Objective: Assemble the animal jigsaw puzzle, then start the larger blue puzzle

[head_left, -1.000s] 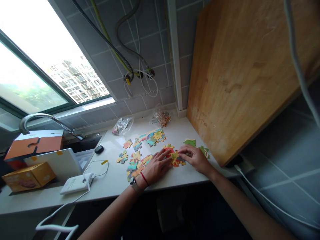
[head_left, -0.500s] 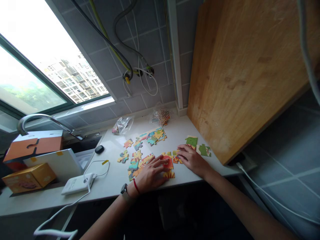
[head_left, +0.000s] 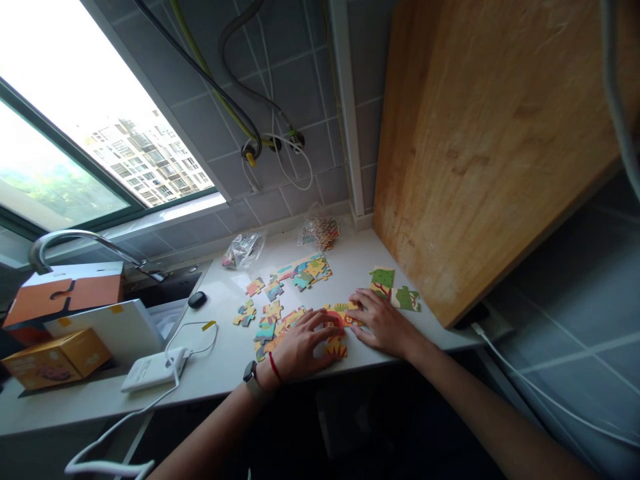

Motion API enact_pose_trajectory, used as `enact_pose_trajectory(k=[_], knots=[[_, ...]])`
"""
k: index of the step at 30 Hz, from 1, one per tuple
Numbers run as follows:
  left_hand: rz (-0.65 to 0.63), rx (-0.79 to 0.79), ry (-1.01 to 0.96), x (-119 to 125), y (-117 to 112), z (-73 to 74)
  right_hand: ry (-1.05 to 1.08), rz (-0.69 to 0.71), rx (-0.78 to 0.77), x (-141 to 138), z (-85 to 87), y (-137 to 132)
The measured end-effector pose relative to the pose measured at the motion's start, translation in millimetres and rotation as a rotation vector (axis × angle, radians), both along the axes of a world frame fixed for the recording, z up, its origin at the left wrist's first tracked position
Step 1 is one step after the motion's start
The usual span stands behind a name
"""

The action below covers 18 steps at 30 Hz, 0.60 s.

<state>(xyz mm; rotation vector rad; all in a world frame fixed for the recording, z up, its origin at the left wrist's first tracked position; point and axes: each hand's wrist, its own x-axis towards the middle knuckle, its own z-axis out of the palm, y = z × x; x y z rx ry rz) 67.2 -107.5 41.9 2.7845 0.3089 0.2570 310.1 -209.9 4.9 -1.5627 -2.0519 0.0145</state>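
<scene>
Colourful jigsaw pieces lie spread on a white counter [head_left: 220,373]. My left hand [head_left: 305,343] rests flat, fingers spread, on a joined orange and red cluster of pieces [head_left: 336,347] near the front edge. My right hand [head_left: 381,322] lies beside it, fingers stretched onto the same cluster's right side. Two green pieces [head_left: 395,288] sit just beyond my right hand. A joined blue and yellow group [head_left: 305,270] lies farther back, with loose pieces [head_left: 260,313] to the left.
A large wooden board [head_left: 480,140] leans against the wall at right. Two plastic bags [head_left: 320,232] of pieces sit by the tiled wall. A white power bank [head_left: 153,368] with cable, boxes [head_left: 55,353], a tap [head_left: 75,241] and sink are at left.
Both hands have slid a little toward the front edge and spread flatter over the orange cluster. The two green pieces, partly covered before, now lie uncovered.
</scene>
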Motion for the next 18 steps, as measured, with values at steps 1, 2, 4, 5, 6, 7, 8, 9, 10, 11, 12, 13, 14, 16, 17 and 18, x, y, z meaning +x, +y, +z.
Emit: enact_pose_trajectory(k=[1, 2, 4, 5, 6, 7, 8, 9, 10, 11, 12, 13, 14, 16, 17, 18], knots=[[0.004, 0.019, 0.013, 1.1, -0.5, 0.8, -0.005, -0.006, 0.001, 0.4, -1.0, 0.1], [0.013, 0.040, 0.030, 1.7, -1.2, 1.0, -0.009, -0.011, 0.001, 0.8, -2.1, 0.2], [0.022, 0.086, 0.070, 1.7, -3.1, -0.3, -0.013, -0.018, 0.003, 1.2, -3.5, 0.4], [0.026, 0.108, 0.091, 1.5, -4.4, -1.7, -0.013, -0.020, 0.006, 1.1, -3.7, 0.4], [0.030, 0.127, 0.111, 1.2, -5.8, -3.4, -0.010, -0.021, 0.013, 0.9, -3.4, 0.4], [0.040, 0.143, 0.129, 1.1, -7.4, -5.3, -0.001, -0.025, 0.023, 0.6, -2.8, 0.3], [0.057, 0.156, 0.142, 1.3, -8.8, -7.2, 0.018, -0.034, 0.041, 0.6, -2.1, 0.4], [0.081, 0.167, 0.151, 1.7, -10.1, -9.1, 0.049, -0.053, 0.063, 0.8, -1.3, 0.5], [0.109, 0.177, 0.157, 2.5, -10.8, -10.9, 0.093, -0.083, 0.086, 1.5, -0.6, 0.7], [0.137, 0.185, 0.157, 3.7, -11.0, -12.6, 0.146, -0.119, 0.107, 2.6, -0.2, 1.1], [0.165, 0.193, 0.155, 5.2, -10.5, -14.1, 0.203, -0.157, 0.122, 4.0, -0.2, 1.7], [0.194, 0.201, 0.149, 7.0, -9.3, -15.6, 0.256, -0.191, 0.129, 5.7, -0.5, 2.3], [0.221, 0.209, 0.142, 9.2, -7.6, -16.8, 0.301, -0.217, 0.129, 7.5, -1.1, 3.0], [0.262, 0.222, 0.125, 14.3, -3.4, -18.6, 0.358, -0.248, 0.112, 10.4, -2.9, 4.2], [0.274, 0.228, 0.114, 17.2, -1.1, -19.0, 0.371, -0.256, 0.102, 11.3, -3.8, 4.7], [0.283, 0.233, 0.101, 20.3, 1.0, -19.1, 0.378, -0.259, 0.093, 11.8, -4.6, 5.0]])
